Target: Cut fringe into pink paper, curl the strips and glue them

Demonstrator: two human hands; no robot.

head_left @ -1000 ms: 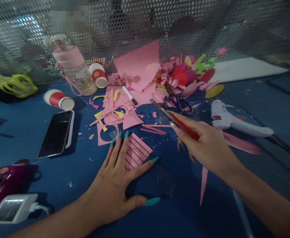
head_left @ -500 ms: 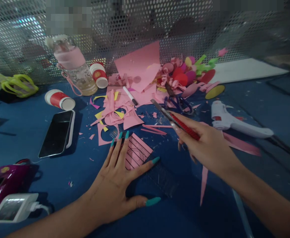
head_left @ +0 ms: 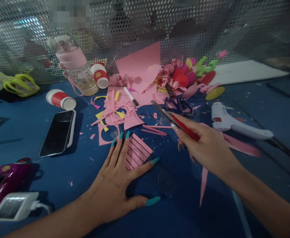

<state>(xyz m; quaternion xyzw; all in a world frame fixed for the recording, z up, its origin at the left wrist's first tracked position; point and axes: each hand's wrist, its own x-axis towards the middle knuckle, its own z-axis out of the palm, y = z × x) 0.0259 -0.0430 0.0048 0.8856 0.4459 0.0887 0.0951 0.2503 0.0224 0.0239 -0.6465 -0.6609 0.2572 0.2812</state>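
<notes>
My left hand (head_left: 112,185) lies flat with its fingers spread, over a pink sheet piece (head_left: 138,150) marked with dark parallel lines. A clear strip that looks like a stencil ruler (head_left: 163,178) runs under these fingers and across the piece, hard to make out against the blue table. In my right hand (head_left: 201,142) is a red utility knife (head_left: 182,125), gripped above the table with its blade (head_left: 157,105) pointing up and to the left, apart from the piece. Pink strips (head_left: 155,130) lie just left of this hand, and another narrow strip (head_left: 203,185) hangs or lies below it.
Pink and yellow scraps (head_left: 120,112), a marker (head_left: 130,96) and blue-handled scissors (head_left: 179,105) lie ahead. A white glue gun (head_left: 239,124) lies right. Leftward are a phone (head_left: 57,134), paper cups (head_left: 60,99), a bottle (head_left: 78,69) and a purple device (head_left: 8,178).
</notes>
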